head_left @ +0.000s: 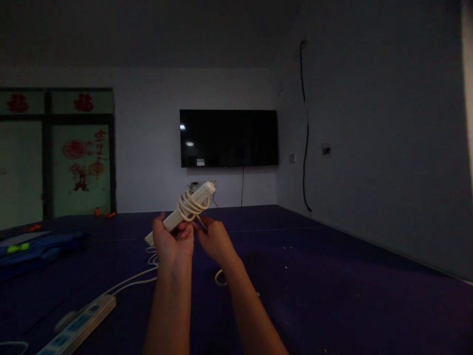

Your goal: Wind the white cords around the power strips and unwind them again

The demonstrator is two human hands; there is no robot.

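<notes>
A dark purple surface (pixel 332 281) fills the lower view. Glazed doors (pixel 81 172) with red decorations stand at far left, then a pale wall (pixel 148 133) carrying a black television (pixel 229 138), then a side wall (pixel 388 123) where a dark cable (pixel 306 143) hangs.

On the surface at left lies a blue bundle (pixel 55 252), too blurred to name surely, with a yellow-green item (pixel 18 248) on it. Nearer, a lying power strip (pixel 88 320) is cut off by the lower edge; white strands (pixel 135 278) run from it toward the left wrist. The left hand (pixel 174 241) has its fingers closed round the lower part of a raised white power strip (pixel 173 220), tilted up rightward above the surface, its wound cord (pixel 188 204) around the upper half. The raised strip partly hides a wall fitting (pixel 193 186). Just beside, the right hand (pixel 214 239) pinches the cord below the coil. White specks (pixel 286 267) dot the surface farther right.
</notes>
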